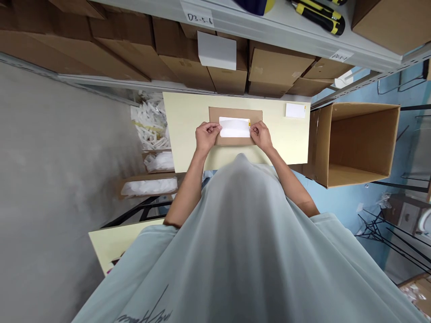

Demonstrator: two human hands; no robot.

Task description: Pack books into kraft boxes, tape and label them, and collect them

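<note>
A white rectangular label point(235, 127) with a small yellow mark at its right end is over a flat brown cardboard piece point(235, 141). Whether the label is stuck down or held just above the cardboard, I cannot tell. My left hand point(206, 136) pinches the label's left end between thumb and finger. At the right end, beside the yellow mark, my right hand point(261, 135) is closed in a pinch on the label too. The cardboard lies on a pale yellow table point(188, 134), partly under both hands.
Another white label or stack of labels point(295, 110) lies at the table's back right. An open cardboard box point(319, 143) stands against the right edge. Shelving point(151, 85) with brown boxes point(283, 63) runs along the back. White packing material point(153, 121) fills a container at left.
</note>
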